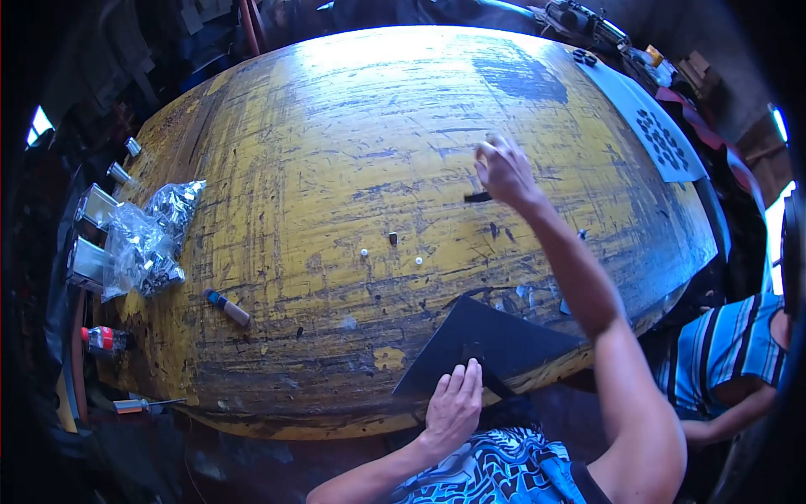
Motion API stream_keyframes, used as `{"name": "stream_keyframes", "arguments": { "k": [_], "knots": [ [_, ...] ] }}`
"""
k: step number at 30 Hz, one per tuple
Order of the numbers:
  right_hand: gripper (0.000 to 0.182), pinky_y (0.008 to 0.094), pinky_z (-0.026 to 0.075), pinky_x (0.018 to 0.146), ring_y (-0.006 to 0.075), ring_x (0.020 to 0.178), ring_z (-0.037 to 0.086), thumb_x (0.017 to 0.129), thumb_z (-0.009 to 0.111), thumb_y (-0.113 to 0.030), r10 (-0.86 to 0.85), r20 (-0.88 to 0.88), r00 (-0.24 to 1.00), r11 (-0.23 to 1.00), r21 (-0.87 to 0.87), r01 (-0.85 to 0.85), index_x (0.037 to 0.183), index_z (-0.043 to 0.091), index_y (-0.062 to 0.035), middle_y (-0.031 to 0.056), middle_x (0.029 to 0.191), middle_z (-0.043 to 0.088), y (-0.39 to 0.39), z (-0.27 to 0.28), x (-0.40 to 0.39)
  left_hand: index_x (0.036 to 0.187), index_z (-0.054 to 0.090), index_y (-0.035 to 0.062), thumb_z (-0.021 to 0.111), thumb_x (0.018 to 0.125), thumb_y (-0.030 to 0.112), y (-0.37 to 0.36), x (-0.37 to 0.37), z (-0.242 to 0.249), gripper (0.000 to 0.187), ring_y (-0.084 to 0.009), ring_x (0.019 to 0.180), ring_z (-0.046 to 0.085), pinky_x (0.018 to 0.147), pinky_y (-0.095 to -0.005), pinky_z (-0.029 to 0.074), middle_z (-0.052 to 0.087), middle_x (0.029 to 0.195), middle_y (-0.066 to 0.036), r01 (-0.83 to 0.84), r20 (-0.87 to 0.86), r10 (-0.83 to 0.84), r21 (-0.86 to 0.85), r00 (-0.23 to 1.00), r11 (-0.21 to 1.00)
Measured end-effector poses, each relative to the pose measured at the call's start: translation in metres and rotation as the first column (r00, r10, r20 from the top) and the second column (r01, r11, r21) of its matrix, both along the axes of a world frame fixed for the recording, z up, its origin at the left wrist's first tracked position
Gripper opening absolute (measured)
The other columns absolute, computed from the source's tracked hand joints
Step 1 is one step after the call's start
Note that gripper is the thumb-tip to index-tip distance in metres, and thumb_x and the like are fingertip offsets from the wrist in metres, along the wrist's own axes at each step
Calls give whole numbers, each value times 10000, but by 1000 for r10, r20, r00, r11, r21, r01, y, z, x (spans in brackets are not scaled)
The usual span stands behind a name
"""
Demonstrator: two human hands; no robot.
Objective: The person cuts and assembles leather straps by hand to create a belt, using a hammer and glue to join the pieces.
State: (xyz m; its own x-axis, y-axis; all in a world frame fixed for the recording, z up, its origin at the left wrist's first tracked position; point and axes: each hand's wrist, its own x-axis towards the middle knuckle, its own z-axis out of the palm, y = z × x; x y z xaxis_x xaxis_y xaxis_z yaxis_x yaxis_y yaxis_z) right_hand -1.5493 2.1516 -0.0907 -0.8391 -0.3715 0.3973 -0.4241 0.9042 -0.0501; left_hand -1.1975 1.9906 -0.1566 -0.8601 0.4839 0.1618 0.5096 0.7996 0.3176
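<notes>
My left hand (454, 403) lies with fingers stretched out over the near edge of a black flat sheet (495, 340), fingertips by a small dark patch on it. The sheet sits at the table's near edge, one corner pointing away from me. My right hand (505, 172) is reached far out over the middle of the table, its fingers curled together; I cannot tell what is in them. Just under its wrist side lies a short black strip (478, 197). Nearer me are a small dark brown piece (393, 239) and two small white pieces, one a round bead-like bit (419, 260).
The worn yellow table (294, 185) fills the view. At left are a clear plastic bag (147, 239), a marker-like tube (227, 308), a red-capped bottle (105, 338) and a screwdriver (138, 405). A pale sheet (625, 105) with dark pieces lies far right. Another person (726, 357) sits at right.
</notes>
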Motion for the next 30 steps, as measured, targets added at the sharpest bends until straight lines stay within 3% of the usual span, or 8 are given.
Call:
{"name": "stream_keyframes", "arguments": {
  "k": [1,3,6,12,17,23,29,30],
  "knots": [
    [256,472,524,762,316,881,654,940,642,-261,-234,329,915,961,-63,268,953,626,-6,188,1029,662,-10,10,25,1254,606,-61,592,905,167,1,0,1,417,-291,1168,533,981,-392,412,575,1332,-160,-6,1,6,10,1000,1000],
    [383,479,525,771,350,833,684,955,622,-394,-336,574,747,914,6,406,938,631,-11,200,930,696,-7,10,66,1254,607,-58,592,907,166,-1,1,2,414,-293,1174,530,988,-393,410,573,1334,-160,-9,8,9,20,1000,1000],
    [544,471,532,785,380,826,704,940,580,-540,-293,661,691,737,-305,604,957,658,-2,224,900,716,25,-45,70,1258,604,-59,593,906,164,0,1,-1,417,-294,1179,527,991,-394,409,569,1338,-161,-9,17,8,27,1000,1000],
    [598,481,531,837,392,939,694,877,593,-527,-565,517,643,690,-131,712,1027,699,42,254,1015,709,38,-48,25,1253,606,-60,611,894,154,2,-2,3,418,-290,1174,529,991,-389,410,574,1323,-161,-10,38,9,22,999,1000],
    [425,478,534,812,404,926,694,833,643,-362,-396,440,806,770,-319,552,975,656,39,277,954,700,35,-55,28,1238,611,-69,615,886,140,2,-3,-1,409,-289,1157,534,973,-390,420,588,1289,-165,-28,7,28,57,1000,998],
    [523,275,344,502,84,587,406,782,844,-390,-77,428,901,736,-585,341,691,442,-67,-4,615,454,4,-53,144,1230,611,-87,617,850,109,3,-2,-1,427,-292,1139,538,967,-385,426,588,1293,-171,-24,6,24,42,1000,999],
    [291,230,456,586,37,668,557,864,777,-161,245,719,650,660,-615,431,753,546,-22,-30,701,595,-2,-54,218,1236,610,-83,616,858,113,6,0,-2,426,-298,1148,534,973,-390,422,580,1306,-166,-47,29,46,49,999,998],
    [213,241,498,647,65,710,610,862,752,-92,323,766,556,659,-604,449,919,571,5,-4,730,628,1,-51,223,1239,609,-80,617,865,116,7,0,-2,422,-298,1156,531,975,-395,421,577,1310,-163,-55,32,53,54,998,997]
  ]
}}
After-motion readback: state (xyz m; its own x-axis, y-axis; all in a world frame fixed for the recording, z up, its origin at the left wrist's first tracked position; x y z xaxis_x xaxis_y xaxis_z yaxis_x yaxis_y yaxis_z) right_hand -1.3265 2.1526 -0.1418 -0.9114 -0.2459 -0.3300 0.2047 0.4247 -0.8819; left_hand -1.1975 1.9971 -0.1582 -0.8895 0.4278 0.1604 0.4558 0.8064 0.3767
